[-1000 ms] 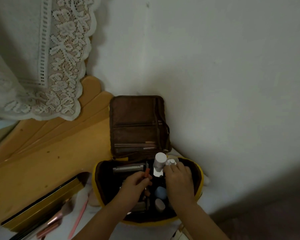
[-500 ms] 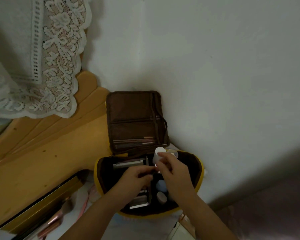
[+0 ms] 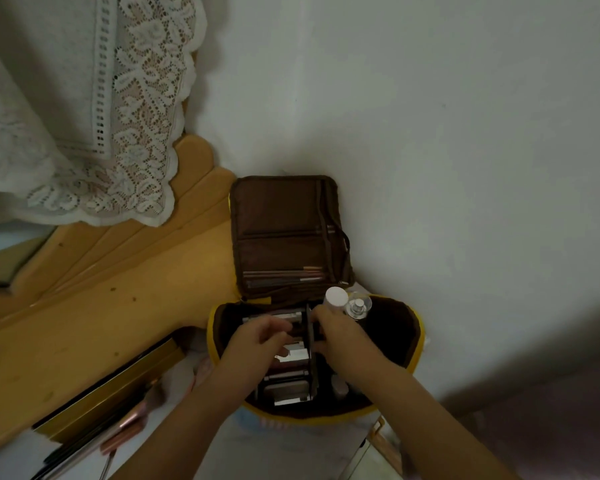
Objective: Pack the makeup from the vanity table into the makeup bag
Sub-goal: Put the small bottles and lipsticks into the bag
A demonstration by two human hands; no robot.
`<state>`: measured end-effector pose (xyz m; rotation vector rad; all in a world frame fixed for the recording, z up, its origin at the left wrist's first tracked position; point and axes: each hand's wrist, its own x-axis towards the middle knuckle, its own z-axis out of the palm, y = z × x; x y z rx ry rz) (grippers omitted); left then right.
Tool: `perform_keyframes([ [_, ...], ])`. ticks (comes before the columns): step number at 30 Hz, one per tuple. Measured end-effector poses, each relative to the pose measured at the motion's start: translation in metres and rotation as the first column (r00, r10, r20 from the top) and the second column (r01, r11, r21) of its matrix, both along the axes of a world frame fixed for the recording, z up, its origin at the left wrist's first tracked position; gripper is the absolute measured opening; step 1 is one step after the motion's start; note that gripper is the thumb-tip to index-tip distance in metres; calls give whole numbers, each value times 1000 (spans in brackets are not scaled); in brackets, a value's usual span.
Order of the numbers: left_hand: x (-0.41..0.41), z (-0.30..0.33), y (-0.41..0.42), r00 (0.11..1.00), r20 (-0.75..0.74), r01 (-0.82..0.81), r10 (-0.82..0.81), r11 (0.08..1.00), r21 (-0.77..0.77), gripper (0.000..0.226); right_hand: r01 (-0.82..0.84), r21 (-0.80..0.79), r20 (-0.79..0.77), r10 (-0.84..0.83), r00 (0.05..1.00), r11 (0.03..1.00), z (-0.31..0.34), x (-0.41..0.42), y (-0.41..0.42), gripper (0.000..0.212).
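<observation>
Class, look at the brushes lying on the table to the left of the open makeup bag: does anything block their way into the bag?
Partly. Both hands, left hand and right hand, reach into the makeup bag, whose left section already holds compacts. The brushes lie left of the bag with nothing visible between; the lid stands open.

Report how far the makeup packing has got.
Well along. The makeup bag stands open with compacts stacked left of its divider and a white-capped bottle at the back. Both hands, left hand and right hand, are inside arranging items; their grip is unclear. Brushes remain on the table.
</observation>
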<state>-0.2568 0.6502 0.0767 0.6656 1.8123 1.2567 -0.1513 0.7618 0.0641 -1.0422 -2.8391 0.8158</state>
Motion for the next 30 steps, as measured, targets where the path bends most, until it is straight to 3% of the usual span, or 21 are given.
perform_keyframes([
  [5,-3,10,-11,1000,6,18,-18,1000,7,23,107,115,-116,-93,989,988,-13,-1,-3,28],
  [12,-15,24,-45,999,-43,-30,32,999,42,26,-26,499,-35,50,998,866,-27,8,-5,27],
  [14,-23,22,-61,993,-74,-93,95,995,34,25,41,478,-126,23,992,878,-25,10,-11,18],
  [16,-35,13,-78,976,-108,-188,190,982,24,26,166,420,-316,-28,948,892,-19,13,-22,6],
  [17,-42,5,-86,963,-127,-242,240,970,0,26,208,402,-394,-36,918,892,-16,14,-28,12],
  [19,-59,-17,-104,935,-177,-329,308,939,-101,24,165,344,-494,28,869,924,-14,13,-47,19],
  [21,-72,-44,-119,922,-266,-339,281,918,-207,19,23,287,-532,140,835,958,-19,8,-73,18],
  [25,-76,-80,-131,843,-536,-289,47,880,-377,19,-235,281,-472,347,810,930,-46,-7,-120,18],
  [27,-72,-92,-128,811,-580,-246,-71,859,-449,29,-370,243,-337,436,834,897,-64,-15,-135,22],
  [30,-67,-108,-119,770,-606,-204,-199,824,-529,20,-448,172,-112,469,876,877,-92,-29,-149,19],
])
